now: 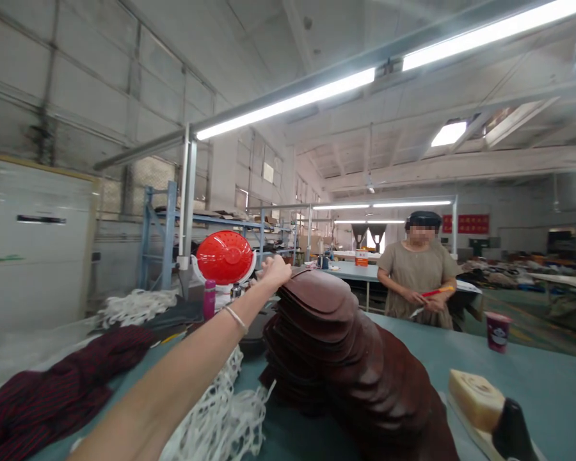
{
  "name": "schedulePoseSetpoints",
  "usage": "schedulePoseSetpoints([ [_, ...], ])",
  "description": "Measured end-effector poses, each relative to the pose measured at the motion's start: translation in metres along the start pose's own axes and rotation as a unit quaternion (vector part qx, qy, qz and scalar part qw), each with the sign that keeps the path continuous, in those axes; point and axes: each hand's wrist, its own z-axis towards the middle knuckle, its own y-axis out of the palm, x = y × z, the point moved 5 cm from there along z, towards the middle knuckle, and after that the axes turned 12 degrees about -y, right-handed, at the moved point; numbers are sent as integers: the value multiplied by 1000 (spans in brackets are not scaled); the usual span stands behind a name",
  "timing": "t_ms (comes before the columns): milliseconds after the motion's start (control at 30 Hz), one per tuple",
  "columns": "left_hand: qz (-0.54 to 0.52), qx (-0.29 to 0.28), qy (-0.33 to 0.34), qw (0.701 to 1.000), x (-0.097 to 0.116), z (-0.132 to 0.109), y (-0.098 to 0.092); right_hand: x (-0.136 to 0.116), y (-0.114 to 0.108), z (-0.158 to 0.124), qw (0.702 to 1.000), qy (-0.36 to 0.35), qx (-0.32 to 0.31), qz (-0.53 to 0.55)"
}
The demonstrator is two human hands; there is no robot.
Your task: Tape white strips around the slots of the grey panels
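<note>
A tall, leaning stack of dark brown, leather-like pieces [365, 365] spreads over the green table [557, 390]. My left hand [274, 271] reaches out to the upper left edge of the stack, at the corner of the top piece. Its fingers look bent and pressed together at that edge, but their tips are too small and hidden to show what they grip. A white band circles my left wrist. My right hand is outside the view.
White netted strips [230, 410] lie left of the stack, near a dark red cloth [67, 390], a pink bottle [210, 299] and a red basin [225, 257]. Rightward are a yellowish block [477, 398] and a cup [498, 331]. A person [417, 275] stands across the table.
</note>
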Motion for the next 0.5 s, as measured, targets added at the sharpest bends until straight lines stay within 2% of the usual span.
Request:
schedulePoseSetpoints([
  [100,35,65,31,997,-4,-16,2,17,-8,-13,1000,-2,7,-2],
  [200,55,90,102,989,1,-45,5,33,-14,-33,1000,9,17,-6],
  [267,62,101,172,978,8,-73,7,41,-15,-46,999,24,22,-14],
  [333,70,109,277,952,11,-110,14,47,-18,-59,998,40,30,-32],
  [400,72,96,399,909,-1,-157,36,51,-24,-77,996,54,35,-54],
  [500,53,38,536,842,-55,-236,99,54,-46,-119,993,73,37,-83],
])
